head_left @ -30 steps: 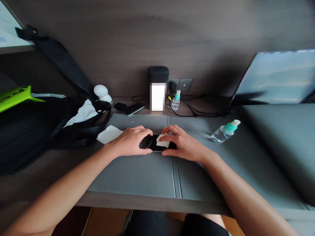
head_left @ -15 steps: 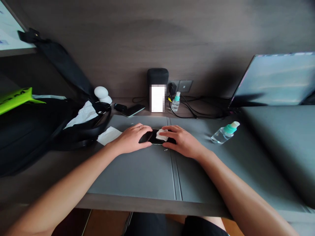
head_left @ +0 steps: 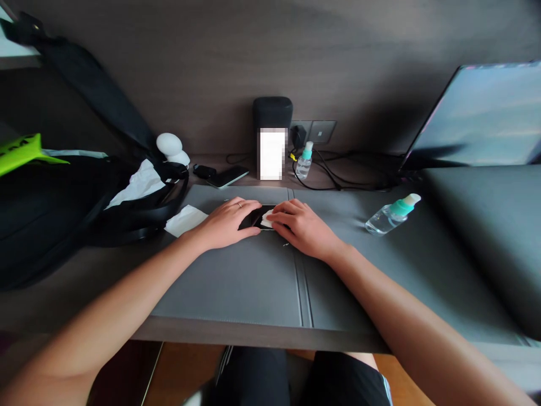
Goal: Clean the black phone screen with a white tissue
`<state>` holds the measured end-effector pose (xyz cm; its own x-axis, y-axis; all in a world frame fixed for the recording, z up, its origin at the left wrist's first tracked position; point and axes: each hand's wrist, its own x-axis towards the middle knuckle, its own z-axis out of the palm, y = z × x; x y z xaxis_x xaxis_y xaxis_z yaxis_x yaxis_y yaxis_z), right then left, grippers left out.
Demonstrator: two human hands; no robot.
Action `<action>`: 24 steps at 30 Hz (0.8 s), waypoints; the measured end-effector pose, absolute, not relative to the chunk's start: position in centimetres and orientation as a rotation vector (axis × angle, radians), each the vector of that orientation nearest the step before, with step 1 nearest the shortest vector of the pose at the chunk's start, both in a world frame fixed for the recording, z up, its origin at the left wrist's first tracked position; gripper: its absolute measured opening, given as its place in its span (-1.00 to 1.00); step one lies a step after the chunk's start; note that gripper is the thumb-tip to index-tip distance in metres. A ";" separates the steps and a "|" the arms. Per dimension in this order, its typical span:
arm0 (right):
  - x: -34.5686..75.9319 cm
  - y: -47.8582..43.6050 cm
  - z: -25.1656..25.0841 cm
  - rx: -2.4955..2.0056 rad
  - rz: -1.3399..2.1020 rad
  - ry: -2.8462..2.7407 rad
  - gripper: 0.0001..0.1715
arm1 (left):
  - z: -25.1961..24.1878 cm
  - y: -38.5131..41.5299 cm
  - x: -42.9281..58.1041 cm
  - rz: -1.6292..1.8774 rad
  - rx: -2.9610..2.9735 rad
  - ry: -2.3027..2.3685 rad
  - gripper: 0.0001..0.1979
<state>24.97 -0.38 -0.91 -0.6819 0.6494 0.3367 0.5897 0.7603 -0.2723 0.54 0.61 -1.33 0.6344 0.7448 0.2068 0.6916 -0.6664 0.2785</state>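
The left hand point(head_left: 226, 223) lies flat on the near end of a dark phone point(head_left: 257, 217), its fingers spread and pressing it onto the grey mat point(head_left: 236, 282) on the table. The right hand point(head_left: 302, 228) holds a small white wipe point(head_left: 267, 221) against the screen, fingers clenched on the wipe. The step in hand looks like wiping the screen. The next stroke calls for steady pressure while the phone is kept from sliding. 1 small bottle point(head_left: 391, 214) lies well apart to the right.
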 end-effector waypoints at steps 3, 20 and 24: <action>24.9 -0.2 -1.0 -0.972 0.183 -2.510 -0.67 | -1.4 0.7 0.5 0.454 2.684 1.193 -0.51; 26.0 1.5 -1.5 -0.915 0.375 -2.401 -0.79 | -1.5 0.6 0.5 0.496 2.660 1.218 -0.53; 26.0 2.6 -1.0 -0.936 0.521 -2.458 -0.84 | -1.1 0.2 0.6 0.578 2.624 1.366 -0.50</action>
